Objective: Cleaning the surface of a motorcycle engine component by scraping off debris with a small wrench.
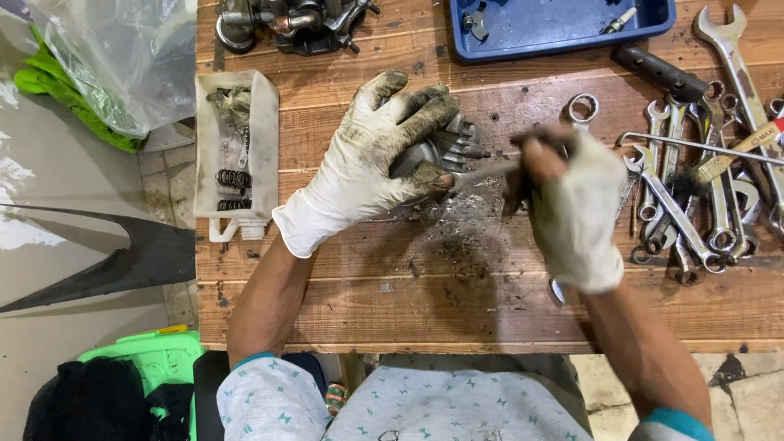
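Off the left edge of the wooden workbench (343, 314), a clear plastic bag (114, 57) lies over something bright green, and a green plastic item (159, 359) sits below near your knee. On the bench, close to its left edge, stands a cut-open white plastic container (237, 147) with dark coil springs and small greasy parts inside. At the far edge, left of centre, rests a cluster of grimy metal engine parts (294, 20).

Near the middle of the bench your left hand (376, 163), in a soiled white glove, is clamped over a finned metal engine part (445, 147), fingers spread across its top and thumb pressed to its near side. The part sits on the bench, with dark scraped grit scattered on the wood just in front of it.

A thin metal tool (482, 173) runs from the part's near face to your right hand (572, 204), also gloved in white. That hand is closed in a fist around the tool's handle, just right of the part.

At the far edge, right of centre, lies a blue plastic tray (563, 37) holding a few small pieces. Along the right edge a heap of combination wrenches (694, 212) is spread out, overlapping one another, with a dark-handled tool (661, 73) lying above them.
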